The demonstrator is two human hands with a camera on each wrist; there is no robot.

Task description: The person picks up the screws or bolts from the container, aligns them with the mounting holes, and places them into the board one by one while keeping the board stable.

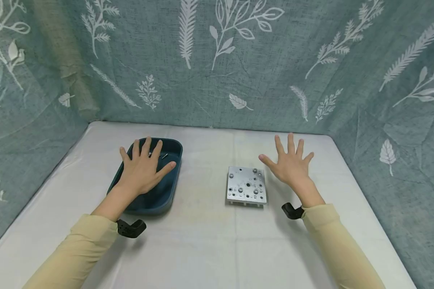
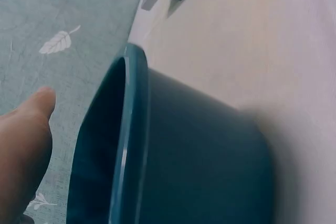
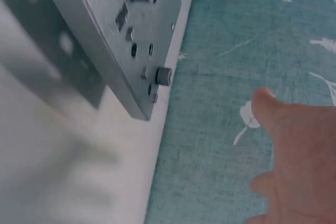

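Observation:
My left hand (image 1: pixel 142 170) is spread above a dark blue tray (image 1: pixel 171 188), its fingers straight and holding nothing. Small metal pieces (image 1: pixel 164 156) lie in the tray, partly hidden by that hand. To the right, my right hand (image 1: pixel 291 164) hovers with fingers fanned out, beside a square metal plate (image 1: pixel 248 188). The plate has several holes and socket-head screws (image 1: pixel 255 191) in its top face, and short pins or legs show beneath its front edge. In the right wrist view the plate (image 3: pixel 118 40) appears close up, apart from the thumb (image 3: pixel 268 108).
A white cloth covers the table (image 1: pixel 209 245). Behind it and at both sides hangs a grey-green curtain (image 1: pixel 209 92) with white leaf prints. Each wrist wears a black camera mount (image 1: pixel 131 228).

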